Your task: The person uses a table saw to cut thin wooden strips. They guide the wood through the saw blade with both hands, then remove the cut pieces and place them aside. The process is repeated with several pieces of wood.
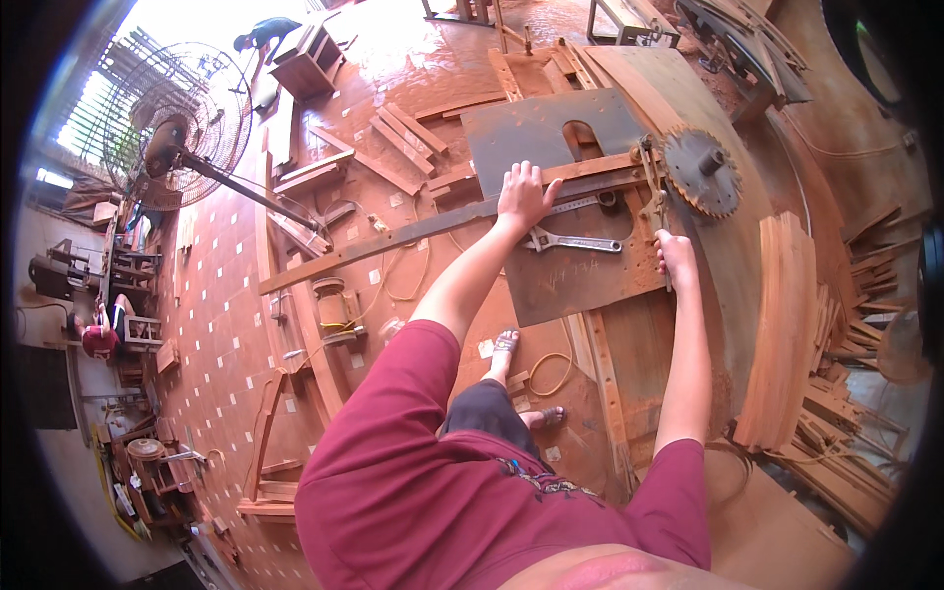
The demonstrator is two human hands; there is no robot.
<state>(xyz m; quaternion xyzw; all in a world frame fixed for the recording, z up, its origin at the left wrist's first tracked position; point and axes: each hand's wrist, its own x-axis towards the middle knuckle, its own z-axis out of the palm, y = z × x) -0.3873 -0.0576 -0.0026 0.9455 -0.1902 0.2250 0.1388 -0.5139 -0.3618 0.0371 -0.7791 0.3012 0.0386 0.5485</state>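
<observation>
"Left grip (528,197)?"
"Fingers extended, palm down on the long bar (393,236), which stretches toward eight o'clock."
"And the right grip (675,258)?"
"Curled around a thin metal rod (661,212), saw blade (696,177) near one o'clock from it."

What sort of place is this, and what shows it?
Most likely a woodworking shop: there's a large toothed circular saw blade, stacked wooden boards at right, and an adjustable wrench.

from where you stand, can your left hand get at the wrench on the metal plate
Likely yes: the left hand rests on the long bar close by, and the wrench handle lies uncovered.
</observation>
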